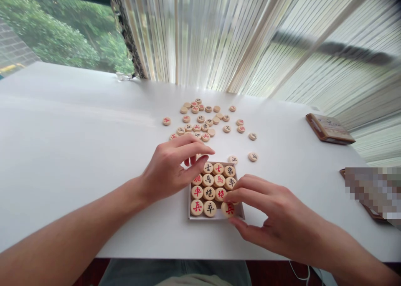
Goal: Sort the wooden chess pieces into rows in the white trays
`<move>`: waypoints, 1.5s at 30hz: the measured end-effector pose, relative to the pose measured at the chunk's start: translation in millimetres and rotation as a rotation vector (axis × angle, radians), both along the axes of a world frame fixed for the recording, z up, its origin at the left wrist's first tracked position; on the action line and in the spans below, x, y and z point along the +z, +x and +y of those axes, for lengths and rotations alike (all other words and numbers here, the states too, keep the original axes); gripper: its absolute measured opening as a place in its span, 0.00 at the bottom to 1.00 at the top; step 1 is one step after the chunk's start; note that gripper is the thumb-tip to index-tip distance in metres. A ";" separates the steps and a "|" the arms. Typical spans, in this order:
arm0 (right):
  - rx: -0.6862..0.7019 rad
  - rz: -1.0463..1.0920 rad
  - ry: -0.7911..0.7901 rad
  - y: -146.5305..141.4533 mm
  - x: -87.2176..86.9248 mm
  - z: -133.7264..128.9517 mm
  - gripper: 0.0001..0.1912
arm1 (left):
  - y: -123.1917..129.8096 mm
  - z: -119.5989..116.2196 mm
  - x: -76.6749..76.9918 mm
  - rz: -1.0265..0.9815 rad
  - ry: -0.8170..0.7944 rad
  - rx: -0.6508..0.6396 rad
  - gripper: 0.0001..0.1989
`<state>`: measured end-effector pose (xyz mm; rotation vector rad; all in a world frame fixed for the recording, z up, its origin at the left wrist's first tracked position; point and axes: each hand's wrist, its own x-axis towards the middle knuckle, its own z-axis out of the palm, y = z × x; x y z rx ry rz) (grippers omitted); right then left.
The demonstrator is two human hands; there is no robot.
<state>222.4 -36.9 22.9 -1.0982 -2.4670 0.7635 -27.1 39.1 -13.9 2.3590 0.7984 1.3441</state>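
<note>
A: What do we find in the shallow box (216, 218)?

B: Round pieces (209, 193) in rows, marked with red or black characters. We count four across where the view is free; some at the box's far left and right are covered by the hands.

A: And the right hand (275, 213)?

B: It is at the box's near right corner. Its fingers are drawn in around a red-marked piece (229, 209), thumb on the near side, and we see a small gap left of that piece.

A: What about the left hand (171, 163)?

B: It reaches over the box's far left corner, thumb and forefinger a little apart. We cannot tell whether its fingers have hold of anything.

A: Where are the others?

B: We see loose pieces (201, 119) scattered beyond the box on the white worktop (78, 152), some red, some black, some showing plain faces.

A: And around them?

B: Well right of the box, a brown package (330, 128) and a second package (372, 213), mostly pixelated. Beyond the box, we have a pale striped curtain (203, 35), with greenery (62, 35) outside to its left.
</note>
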 end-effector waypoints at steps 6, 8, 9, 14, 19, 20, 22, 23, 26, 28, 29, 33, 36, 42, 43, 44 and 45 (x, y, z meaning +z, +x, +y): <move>0.021 -0.014 0.009 -0.6 -2.2 1.7 0.09 | 0.2 -0.4 -0.7 0.005 -0.004 0.001 0.09; 0.027 -0.019 0.018 -1.0 -3.0 1.9 0.09 | 0.7 -0.3 -0.9 0.005 -0.004 0.002 0.08; 0.029 -0.019 0.025 -1.0 -3.6 1.8 0.09 | 0.9 -0.2 -0.9 0.005 -0.004 0.001 0.08; 0.049 -0.010 0.059 1.3 -7.8 0.7 0.09 | 1.2 0.4 -0.9 0.014 -0.006 0.000 0.08; 0.049 0.009 0.039 6.5 -9.2 -0.6 0.09 | 0.6 0.1 -0.9 0.021 -0.011 -0.001 0.08; 0.047 0.013 0.034 7.6 -9.3 -0.7 0.08 | 0.5 -0.1 -0.9 0.020 -0.013 0.000 0.08; 0.051 0.016 0.030 9.2 -9.2 -0.9 0.06 | 0.3 -0.4 -1.1 0.020 -0.019 -0.003 0.08; 0.055 0.013 0.029 9.7 -9.2 -1.0 0.05 | 0.3 -0.5 -1.2 0.021 -0.023 -0.005 0.08; 0.076 -0.017 0.046 9.7 -9.0 -2.2 0.07 | 0.4 -0.6 -1.1 0.026 -0.029 -0.008 0.08; 0.094 -0.049 0.081 8.5 -8.6 -3.3 0.09 | 0.7 -0.6 -0.7 0.032 -0.033 -0.004 0.08; 0.104 -0.066 0.100 7.8 -8.3 -3.9 0.10 | 0.8 -0.7 -0.4 0.035 -0.035 -0.001 0.08; 0.146 -0.116 0.167 5.5 -6.6 -5.5 0.09 | 1.0 -0.9 0.2 0.033 -0.040 0.004 0.08; 0.169 -0.133 0.219 5.1 -6.2 -4.9 0.10 | 0.7 -0.6 -0.2 0.037 -0.040 0.009 0.08; 0.173 -0.138 0.230 5.2 -6.3 -3.6 0.10 | 1.3 -0.5 -0.6 0.041 -0.037 0.010 0.08; 0.171 -0.126 0.223 5.8 -5.5 -3.5 0.10 | 1.2 -0.4 -0.3 0.038 -0.037 0.007 0.08; 0.165 -0.108 0.216 6.7 -4.1 -3.0 0.11 | 0.8 0.1 0.2 0.034 -0.035 0.006 0.08; 0.154 -0.085 0.213 8.1 -2.3 -1.9 0.11 | 0.1 1.0 0.9 0.029 -0.030 0.008 0.08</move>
